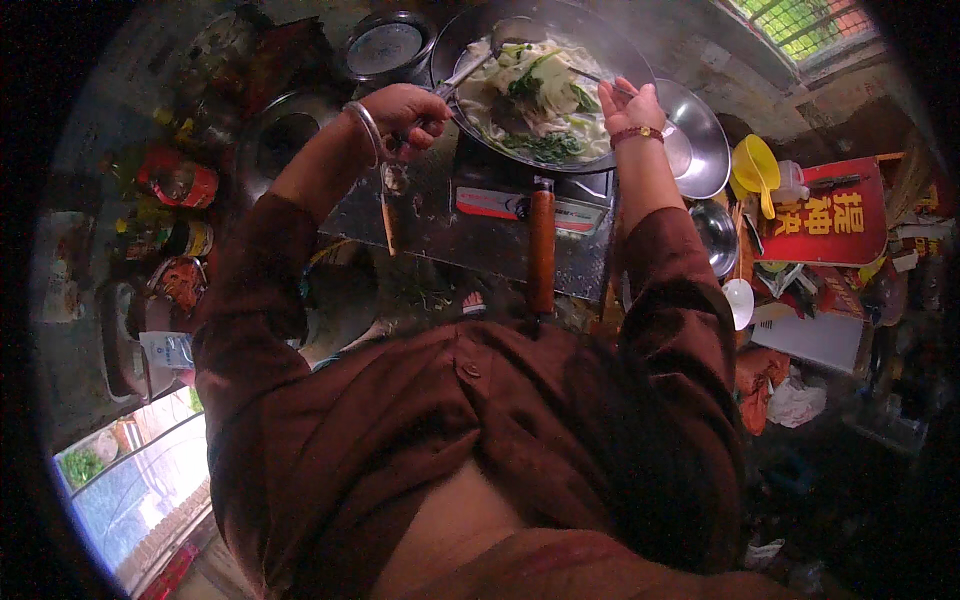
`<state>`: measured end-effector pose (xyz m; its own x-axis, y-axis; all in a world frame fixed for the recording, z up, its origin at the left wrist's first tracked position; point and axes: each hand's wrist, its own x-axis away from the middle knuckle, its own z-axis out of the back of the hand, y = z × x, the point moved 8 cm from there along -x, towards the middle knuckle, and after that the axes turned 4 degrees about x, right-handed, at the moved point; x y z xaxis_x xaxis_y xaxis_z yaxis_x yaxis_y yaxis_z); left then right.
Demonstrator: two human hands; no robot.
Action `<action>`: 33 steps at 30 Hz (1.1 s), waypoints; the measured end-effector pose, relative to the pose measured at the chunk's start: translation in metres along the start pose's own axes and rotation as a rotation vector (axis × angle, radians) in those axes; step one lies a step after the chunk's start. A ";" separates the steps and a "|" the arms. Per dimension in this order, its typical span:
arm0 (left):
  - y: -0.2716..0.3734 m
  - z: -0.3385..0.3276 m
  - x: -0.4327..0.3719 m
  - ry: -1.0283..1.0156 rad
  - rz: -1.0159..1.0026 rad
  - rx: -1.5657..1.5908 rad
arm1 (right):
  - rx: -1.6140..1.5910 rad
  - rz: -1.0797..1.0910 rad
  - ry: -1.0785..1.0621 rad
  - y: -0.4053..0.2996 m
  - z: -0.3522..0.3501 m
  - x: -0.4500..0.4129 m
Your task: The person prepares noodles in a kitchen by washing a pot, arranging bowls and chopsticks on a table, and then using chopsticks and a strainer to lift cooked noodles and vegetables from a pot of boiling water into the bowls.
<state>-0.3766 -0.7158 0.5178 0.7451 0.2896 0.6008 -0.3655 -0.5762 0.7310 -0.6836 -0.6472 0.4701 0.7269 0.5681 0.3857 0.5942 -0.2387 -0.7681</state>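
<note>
A wok [469, 124] stands on a gas stove [491, 204], its brown wooden handle [541, 247] pointing toward my body. White noodles and leafy greens [551, 90] fill it in pale liquid, with steam rising at the back. My left hand [409, 116], with a bangle at the wrist, grips the handle of a metal ladle [517, 31] whose bowl is at the wok's far side. Over the right rim, my right hand [634, 109] holds thin dark sticks, probably chopsticks [586, 74], palm partly up. Their tips reach into the noodles and greens.
A wide metal basin [705, 135] sits right of the wok, near a smaller steel bowl [714, 236] and a yellow scoop [756, 166]. A round pot [386, 49] stands behind left. A red box [825, 217] bearing writing lies right. A wooden-handled tool [388, 225] lies on the counter.
</note>
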 end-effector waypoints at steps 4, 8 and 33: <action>0.013 -0.011 0.019 0.045 -0.054 -0.019 | -0.064 0.048 -0.014 -0.028 -0.019 0.024; 0.030 -0.026 0.040 0.019 -0.091 -0.079 | -0.058 0.154 -0.063 -0.061 -0.036 0.034; 0.108 -0.093 0.116 -0.261 -0.257 0.251 | -0.042 0.441 -0.281 -0.254 -0.136 0.084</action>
<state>-0.3816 -0.6732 0.6961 0.9218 0.2639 0.2841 -0.0267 -0.6876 0.7256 -0.7265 -0.6458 0.7677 0.7940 0.5946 -0.1268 0.2695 -0.5311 -0.8033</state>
